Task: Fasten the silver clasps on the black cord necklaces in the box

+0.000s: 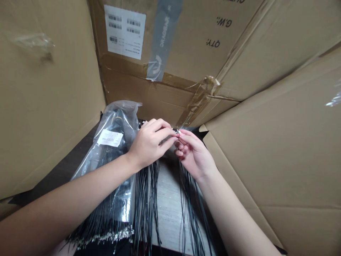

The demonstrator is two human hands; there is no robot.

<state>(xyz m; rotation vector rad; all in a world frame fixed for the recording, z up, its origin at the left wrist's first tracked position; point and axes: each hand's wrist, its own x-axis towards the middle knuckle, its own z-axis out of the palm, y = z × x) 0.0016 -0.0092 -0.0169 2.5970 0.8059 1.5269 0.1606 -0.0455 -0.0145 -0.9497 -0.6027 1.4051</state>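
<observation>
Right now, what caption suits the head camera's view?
Left hand and right hand pinch something small beside a bag of black cords.

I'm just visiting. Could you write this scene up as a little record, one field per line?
Left hand: pinching a small shiny piece, too small to identify
Right hand: pinching the same piece
Loose black cords: hanging below both hands
Clear plastic bag: beside the left forearm, black cords inside, white label outside
Surroundings: brown cardboard

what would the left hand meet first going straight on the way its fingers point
Most likely the bare right hand, with a small shiny silver piece between it and the left hand; whether the hands touch is unclear.
</observation>
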